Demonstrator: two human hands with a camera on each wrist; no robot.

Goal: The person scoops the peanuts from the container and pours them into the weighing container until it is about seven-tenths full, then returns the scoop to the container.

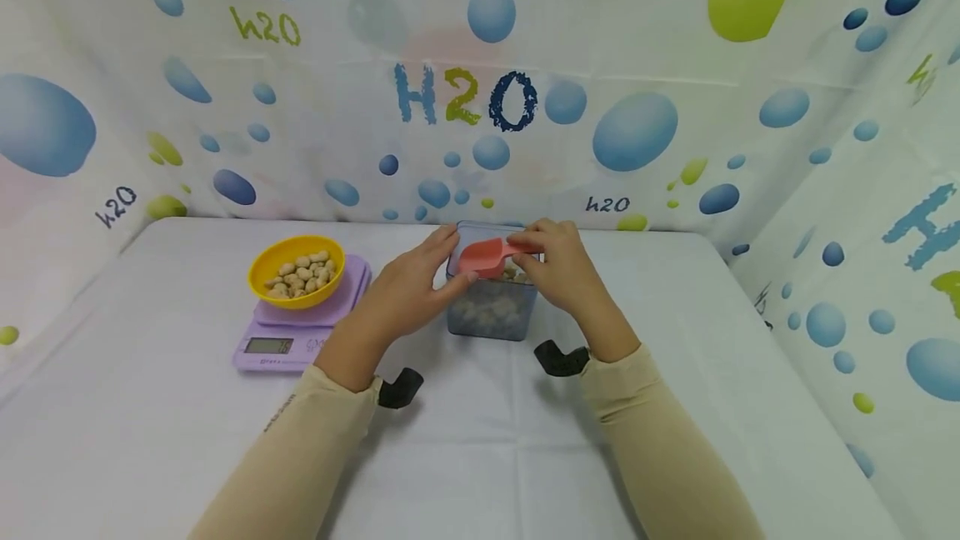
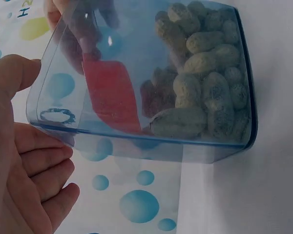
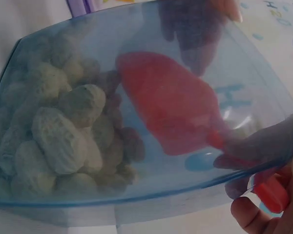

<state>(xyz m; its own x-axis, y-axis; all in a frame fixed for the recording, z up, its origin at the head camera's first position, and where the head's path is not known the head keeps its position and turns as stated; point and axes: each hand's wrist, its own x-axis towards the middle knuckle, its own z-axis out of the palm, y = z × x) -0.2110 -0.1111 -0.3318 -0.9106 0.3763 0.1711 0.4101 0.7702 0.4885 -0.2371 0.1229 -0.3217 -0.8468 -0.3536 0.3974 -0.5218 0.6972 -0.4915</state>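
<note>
A red scoop [image 1: 482, 257] is in the upper part of a clear bluish plastic container [image 1: 491, 334], above the peanuts. My right hand [image 1: 562, 265] pinches its handle [image 3: 272, 193] at the container's right rim. Through the wall in the left wrist view, the scoop's bowl [image 2: 112, 95] looks tilted beside the peanuts [image 2: 217, 97]. My left hand [image 1: 408, 286] holds the container at its left rim, thumb toward the front and fingers along the left side. In the left wrist view its fingers [image 2: 46, 170] lie by the wall.
Left of the container, a yellow bowl [image 1: 258, 275] with several peanuts stands on a purple kitchen scale [image 1: 318, 346] with a lit display. A white cloth covers the table [image 1: 480, 465]. Behind it hangs a printed curtain [image 1: 337, 140]. Black wrist mounts [image 1: 401, 390] stick out from both sleeves.
</note>
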